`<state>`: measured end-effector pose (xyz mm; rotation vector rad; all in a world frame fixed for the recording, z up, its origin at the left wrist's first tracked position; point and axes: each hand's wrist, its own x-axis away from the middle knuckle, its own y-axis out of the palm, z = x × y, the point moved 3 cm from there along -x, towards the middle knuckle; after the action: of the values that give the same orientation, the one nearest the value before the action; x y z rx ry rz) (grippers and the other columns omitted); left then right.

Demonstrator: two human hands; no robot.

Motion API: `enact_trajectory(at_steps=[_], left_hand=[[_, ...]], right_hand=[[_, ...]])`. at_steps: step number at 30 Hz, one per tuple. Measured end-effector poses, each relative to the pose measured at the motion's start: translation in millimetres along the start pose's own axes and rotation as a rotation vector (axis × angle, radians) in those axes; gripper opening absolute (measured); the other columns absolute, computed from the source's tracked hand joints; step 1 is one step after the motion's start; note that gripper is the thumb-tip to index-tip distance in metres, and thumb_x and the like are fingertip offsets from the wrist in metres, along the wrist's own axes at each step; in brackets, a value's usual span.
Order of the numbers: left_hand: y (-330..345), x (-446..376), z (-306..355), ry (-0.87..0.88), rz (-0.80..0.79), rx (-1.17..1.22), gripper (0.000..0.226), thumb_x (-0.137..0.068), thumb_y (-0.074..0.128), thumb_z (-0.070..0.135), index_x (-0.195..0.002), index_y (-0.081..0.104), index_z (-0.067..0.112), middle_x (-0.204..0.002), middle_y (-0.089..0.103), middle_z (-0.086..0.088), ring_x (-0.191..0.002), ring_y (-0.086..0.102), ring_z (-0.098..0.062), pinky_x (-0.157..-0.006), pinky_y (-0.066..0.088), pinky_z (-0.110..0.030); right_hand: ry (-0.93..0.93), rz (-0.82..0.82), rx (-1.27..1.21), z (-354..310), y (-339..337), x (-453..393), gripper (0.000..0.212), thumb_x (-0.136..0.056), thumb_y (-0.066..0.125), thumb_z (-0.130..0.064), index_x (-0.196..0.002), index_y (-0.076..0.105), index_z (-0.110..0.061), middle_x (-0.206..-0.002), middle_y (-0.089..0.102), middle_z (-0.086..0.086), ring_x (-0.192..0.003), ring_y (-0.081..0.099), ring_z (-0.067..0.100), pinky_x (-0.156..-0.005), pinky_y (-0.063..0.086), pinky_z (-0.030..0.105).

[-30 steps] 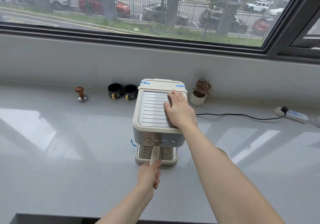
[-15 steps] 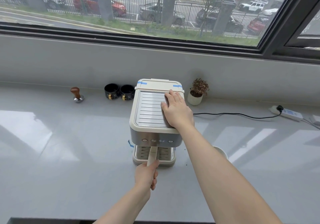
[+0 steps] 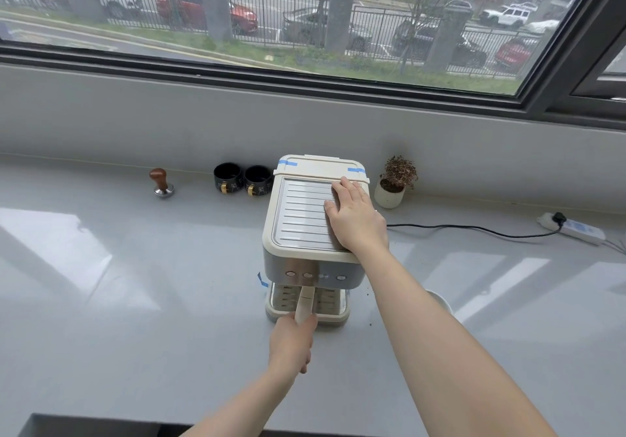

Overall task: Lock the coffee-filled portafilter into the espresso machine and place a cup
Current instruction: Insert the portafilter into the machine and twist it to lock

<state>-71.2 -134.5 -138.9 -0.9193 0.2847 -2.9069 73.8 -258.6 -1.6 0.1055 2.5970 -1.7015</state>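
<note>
A cream and steel espresso machine stands on the grey counter by the window. My right hand lies flat, fingers apart, on the right side of its ribbed top. The cream portafilter handle sticks out from under the front panel, pointing straight at me above the drip tray. My left hand is closed around the near end of that handle. The portafilter basket is hidden under the machine. Two black cups with gold marks stand left of the machine by the wall.
A wooden-knobbed tamper stands further left. A small potted plant sits right of the machine. A black cable runs to a white power strip. A white rim shows behind my right forearm.
The portafilter handle has stayed pointing towards me, with both hands in the same grips. The view has shifted slightly.
</note>
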Motion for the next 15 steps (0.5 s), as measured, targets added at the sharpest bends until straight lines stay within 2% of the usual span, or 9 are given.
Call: enact_trajectory(at_steps=[5, 7, 9, 10, 12, 15], left_hand=[[-16, 7, 15, 0.072, -0.16, -0.132, 0.025, -0.086, 0.052, 0.034, -0.094, 0.055, 0.01, -0.071, 0.059, -0.008, -0.042, 0.058, -0.023, -0.043, 0.05, -0.029], [-27, 9, 19, 0.095, -0.167, -0.223, 0.03, -0.084, 0.052, 0.036, -0.097, 0.058, 0.01, -0.079, 0.065, -0.008, -0.055, 0.066, -0.025, -0.052, 0.053, -0.033], [-39, 8, 21, 0.147, -0.149, -0.336, 0.025, -0.085, 0.052, 0.035, -0.098, 0.061, 0.017, -0.087, 0.068, -0.004, -0.068, 0.068, -0.021, -0.055, 0.055, -0.031], [-46, 8, 23, 0.17, -0.138, -0.328, 0.02, -0.087, 0.053, 0.03, -0.101, 0.061, 0.018, -0.089, 0.068, -0.002, -0.069, 0.067, -0.017, -0.055, 0.057, -0.031], [-61, 6, 33, 0.215, -0.043, -0.238, 0.021, -0.09, 0.052, 0.02, -0.11, 0.056, 0.016, -0.094, 0.067, -0.004, -0.07, 0.067, -0.016, -0.061, 0.059, -0.034], [-86, 3, 62, 0.335, 0.227, -0.093, 0.031, -0.098, 0.041, 0.025, -0.128, 0.044, 0.015, -0.1, 0.064, -0.004, -0.089, 0.064, -0.026, -0.081, 0.057, -0.05]], right_hand=[[-0.018, -0.009, -0.023, 0, -5, 0, 0.053, -0.096, 0.027, -0.047, -0.147, 0.028, -0.033, -0.16, 0.017, -0.016, -0.147, 0.01, 0.006, -0.113, 0.028, 0.046], [-0.024, -0.012, -0.027, 0, -5, 1, 0.053, -0.096, 0.028, -0.048, -0.147, 0.03, -0.033, -0.16, 0.018, -0.015, -0.147, 0.011, 0.007, -0.111, 0.029, 0.046], [-0.032, -0.01, -0.037, 0, -4, 2, 0.053, -0.096, 0.028, -0.047, -0.146, 0.031, -0.032, -0.16, 0.02, -0.014, -0.147, 0.013, 0.008, -0.111, 0.03, 0.046], [-0.036, -0.009, -0.045, 0, -5, 3, 0.052, -0.096, 0.029, -0.047, -0.146, 0.032, -0.032, -0.16, 0.02, -0.013, -0.147, 0.014, 0.008, -0.111, 0.031, 0.047], [-0.046, -0.013, -0.065, 0, -5, 4, 0.051, -0.096, 0.03, -0.045, -0.145, 0.033, -0.03, -0.159, 0.022, -0.011, -0.146, 0.016, 0.01, -0.111, 0.031, 0.048], [-0.077, -0.03, -0.127, 7, -6, 6, 0.049, -0.096, 0.034, -0.041, -0.143, 0.037, -0.027, -0.158, 0.025, -0.01, -0.146, 0.017, 0.01, -0.113, 0.028, 0.041]])
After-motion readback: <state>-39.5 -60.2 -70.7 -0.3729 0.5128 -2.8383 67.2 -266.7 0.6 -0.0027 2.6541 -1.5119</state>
